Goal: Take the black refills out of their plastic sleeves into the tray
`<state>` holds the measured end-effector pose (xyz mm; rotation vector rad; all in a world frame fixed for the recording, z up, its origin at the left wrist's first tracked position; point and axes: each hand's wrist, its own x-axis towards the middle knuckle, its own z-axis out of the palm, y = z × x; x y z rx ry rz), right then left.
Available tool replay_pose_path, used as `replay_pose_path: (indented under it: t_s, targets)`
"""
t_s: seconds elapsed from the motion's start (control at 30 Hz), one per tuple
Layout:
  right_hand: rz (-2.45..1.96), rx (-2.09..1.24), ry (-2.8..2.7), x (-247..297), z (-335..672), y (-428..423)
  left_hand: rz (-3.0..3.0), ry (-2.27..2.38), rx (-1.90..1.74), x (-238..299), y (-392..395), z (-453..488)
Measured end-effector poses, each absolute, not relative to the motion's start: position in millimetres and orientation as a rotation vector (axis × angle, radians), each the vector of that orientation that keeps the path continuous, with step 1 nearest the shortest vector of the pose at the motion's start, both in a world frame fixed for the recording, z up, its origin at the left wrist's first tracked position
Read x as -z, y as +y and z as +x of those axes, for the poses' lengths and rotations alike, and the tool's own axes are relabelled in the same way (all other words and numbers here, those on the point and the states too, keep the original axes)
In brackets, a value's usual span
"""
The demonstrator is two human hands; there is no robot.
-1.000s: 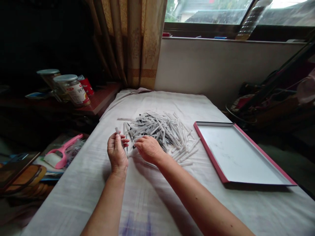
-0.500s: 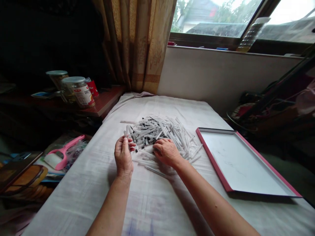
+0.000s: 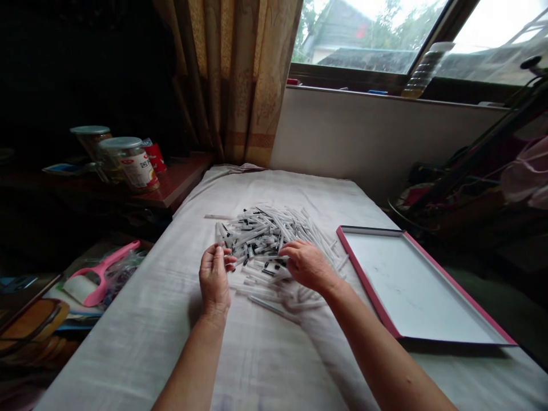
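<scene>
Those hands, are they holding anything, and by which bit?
I can't tell for either. The left hand is curled beside the pile of thin tubes; the right hand is over it. Both grips are too unclear.

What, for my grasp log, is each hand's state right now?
Left hand: partly curled; whether it holds anything cannot be told.
Right hand: curled at the tube pile; grip cannot be told.

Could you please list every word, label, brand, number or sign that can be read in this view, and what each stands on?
No text can be read with certainty.
Jar with a white label: a red logo and dark characters, too small and blurred to read.
Red packet: pale marks, too small to read.
Heap of clear tubes: no lettering can be made out.
Pink-rimmed tray: faint dark marks, no legible words.
</scene>
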<state>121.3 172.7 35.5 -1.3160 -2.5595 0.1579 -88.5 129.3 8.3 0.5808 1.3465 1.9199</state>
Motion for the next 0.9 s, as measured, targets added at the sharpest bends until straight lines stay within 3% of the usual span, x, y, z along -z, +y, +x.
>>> replay_pose_path:
  t_s: [0.27,0.7,0.9]
  targets:
    - [-1.358,-0.080,-2.713,-29.9,55.4,206.4,0.552,1.364,-1.888,-5.9,131.3,-88.0]
    - [-1.526,-0.060,-2.754,-50.0,137.8,212.0,0.544,1.351,-1.838,-1.8,130.6,-86.7]
    - [-1.535,-0.160,-2.703,-62.4,113.4,226.5,0.556,1.375,-1.836,2.7,133.9,-86.3]
